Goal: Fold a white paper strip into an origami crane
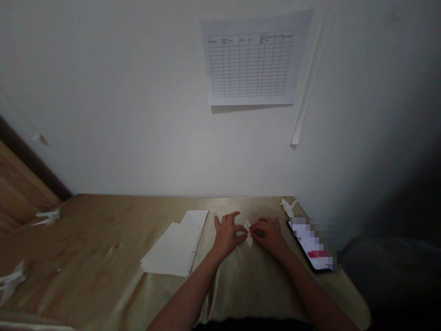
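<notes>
A small white folded paper piece (248, 233) lies on the tan table (103, 248) between my two hands. My left hand (227, 233) rests on the table left of it, thumb and forefinger pinched on its left edge, the other fingers spread. My right hand (268, 232) is curled on its right side, fingertips pinching the paper. Both forearms reach in from the bottom of the view.
A stack of lined white paper sheets (179, 246) lies left of my hands. A phone (312, 246) with a lit screen lies to the right near the table edge. A folded paper crane (288, 206) sits at the back right. A printed table sheet (251, 62) hangs on the wall.
</notes>
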A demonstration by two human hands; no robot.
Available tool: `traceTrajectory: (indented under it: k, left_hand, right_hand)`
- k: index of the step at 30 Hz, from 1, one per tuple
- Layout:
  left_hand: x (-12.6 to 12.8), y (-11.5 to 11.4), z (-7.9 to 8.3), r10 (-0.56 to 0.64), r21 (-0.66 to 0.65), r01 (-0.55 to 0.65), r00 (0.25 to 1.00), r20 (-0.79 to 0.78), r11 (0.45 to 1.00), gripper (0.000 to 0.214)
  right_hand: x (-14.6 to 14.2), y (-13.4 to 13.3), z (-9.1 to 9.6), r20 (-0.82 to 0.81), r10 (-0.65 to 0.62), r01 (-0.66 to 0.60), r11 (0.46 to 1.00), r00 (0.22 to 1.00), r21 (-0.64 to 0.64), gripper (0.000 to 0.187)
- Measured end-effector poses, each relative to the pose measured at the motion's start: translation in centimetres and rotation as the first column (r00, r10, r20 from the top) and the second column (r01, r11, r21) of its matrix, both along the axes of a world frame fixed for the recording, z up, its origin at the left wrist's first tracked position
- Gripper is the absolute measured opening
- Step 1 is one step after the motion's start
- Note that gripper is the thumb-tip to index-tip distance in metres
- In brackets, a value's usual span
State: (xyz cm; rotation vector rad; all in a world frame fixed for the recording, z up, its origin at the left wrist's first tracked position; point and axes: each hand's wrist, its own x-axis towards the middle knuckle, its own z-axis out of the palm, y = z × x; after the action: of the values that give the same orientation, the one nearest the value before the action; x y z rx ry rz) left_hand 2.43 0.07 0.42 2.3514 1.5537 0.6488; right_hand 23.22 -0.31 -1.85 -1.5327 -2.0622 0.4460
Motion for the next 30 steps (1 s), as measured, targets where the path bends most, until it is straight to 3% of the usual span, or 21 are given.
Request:
traceTrajectory:
  k: [10, 23, 30]
  left_hand:
    - [0.1, -0.1, 0.5, 0.013, 0.03, -0.011, 0.997, -0.072, 0.999, 0.012]
    - [-0.1, 0.7, 0.2, 0.049, -0.098, -0.056, 0.996, -0.073, 0.994, 0.011]
    - [-0.4, 0.4, 0.1, 0.032, -0.11, -0.039, 0.997, -0.064, 0.993, 0.016]
  right_hand:
    - [-0.1, 0.0, 0.5, 0.096, 0.006, -0.007, 1.0, 0.995, 0.011, 0.016]
    - [-0.5, -0.4, 1.7, 0.138, -0.124, 0.133, 0.989, 0.983, -0.06, 0.014]
    - [-0.2, -0.4, 1.6, 0.146, -0.1, 0.107, 0.993, 0.984, -0.047, 0.013]
